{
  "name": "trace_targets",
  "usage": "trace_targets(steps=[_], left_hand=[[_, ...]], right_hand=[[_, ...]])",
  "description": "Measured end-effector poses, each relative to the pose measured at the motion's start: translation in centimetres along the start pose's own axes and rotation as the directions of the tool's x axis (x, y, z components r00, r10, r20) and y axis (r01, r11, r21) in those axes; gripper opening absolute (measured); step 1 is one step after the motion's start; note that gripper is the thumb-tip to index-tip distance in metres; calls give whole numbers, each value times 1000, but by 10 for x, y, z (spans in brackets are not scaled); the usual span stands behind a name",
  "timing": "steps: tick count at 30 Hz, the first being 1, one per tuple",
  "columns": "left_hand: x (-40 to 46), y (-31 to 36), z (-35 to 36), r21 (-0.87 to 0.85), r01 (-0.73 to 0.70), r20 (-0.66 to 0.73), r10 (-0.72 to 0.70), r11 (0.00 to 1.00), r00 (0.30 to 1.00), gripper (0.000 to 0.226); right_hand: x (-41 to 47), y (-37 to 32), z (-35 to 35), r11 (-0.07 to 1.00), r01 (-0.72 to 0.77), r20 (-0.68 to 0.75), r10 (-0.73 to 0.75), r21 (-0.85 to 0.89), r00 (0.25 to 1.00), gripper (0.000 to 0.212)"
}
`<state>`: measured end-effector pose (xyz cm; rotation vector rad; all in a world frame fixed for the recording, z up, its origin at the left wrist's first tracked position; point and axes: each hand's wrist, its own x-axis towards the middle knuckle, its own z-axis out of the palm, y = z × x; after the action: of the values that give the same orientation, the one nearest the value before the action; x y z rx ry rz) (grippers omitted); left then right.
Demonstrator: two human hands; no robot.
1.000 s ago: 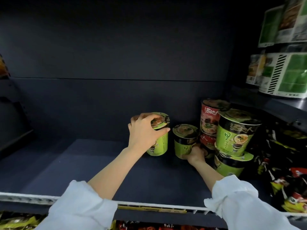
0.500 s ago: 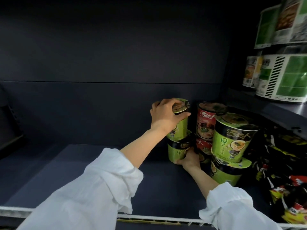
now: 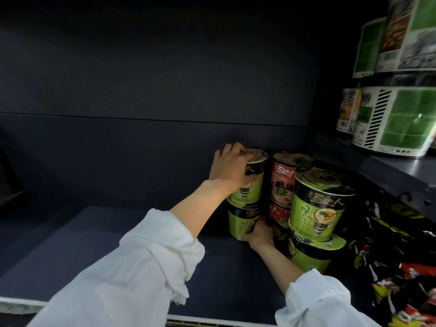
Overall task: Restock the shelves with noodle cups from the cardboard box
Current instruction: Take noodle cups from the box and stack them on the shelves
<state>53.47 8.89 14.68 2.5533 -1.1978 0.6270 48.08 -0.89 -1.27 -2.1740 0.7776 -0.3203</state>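
Since a second earlier, the left hand (image 3: 232, 169) carried its green cup (image 3: 247, 182) onto the lower cup (image 3: 243, 220), gripped by the right hand (image 3: 258, 234) near the shelf's (image 3: 118, 244) back-right corner; seating it squarely seemed wise.

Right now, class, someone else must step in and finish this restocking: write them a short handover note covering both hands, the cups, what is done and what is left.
Left hand: grips the upper green cup from above, seated on the lower green cup.
Right hand: holds the lower green cup at its base.
Beside them: a red two-cup stack and a nearer green two-cup stack, all on the dark shelf.
Done: three stacks of two.
Left: let go, then fill the bare shelf to the left. The cardboard box is out of view.
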Motion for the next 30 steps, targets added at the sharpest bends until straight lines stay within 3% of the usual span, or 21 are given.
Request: trace_targets(steps=[9,15,18,22,27,30], left_hand=[[-9,12,2,-43,7,-12,-8,999,1000,60],[-53,25,-6,-89,43,-189,-59,995,980,50],[-82,35,-17,-70,62,-159,-72,996,985,41],[-135,53,-37,-189,103,-66,-117,977,991,27],[-212,91,-62,-384,177,56,-169,906,984,18],[-251,129,-65,-509,193,97,-167,839,981,14]], right_hand=[[-19,-7,-9,992,43,-3,-43,118,999,73],[-49,-16,-26,988,83,-23,-80,128,997,74],[-77,-20,-37,983,102,-20,-100,151,995,67],[-129,-21,-61,975,155,-13,-155,156,988,58],[-218,-3,-104,968,233,-139,-219,97,966,31],[-276,20,-133,971,235,-208,-222,41,953,25]])
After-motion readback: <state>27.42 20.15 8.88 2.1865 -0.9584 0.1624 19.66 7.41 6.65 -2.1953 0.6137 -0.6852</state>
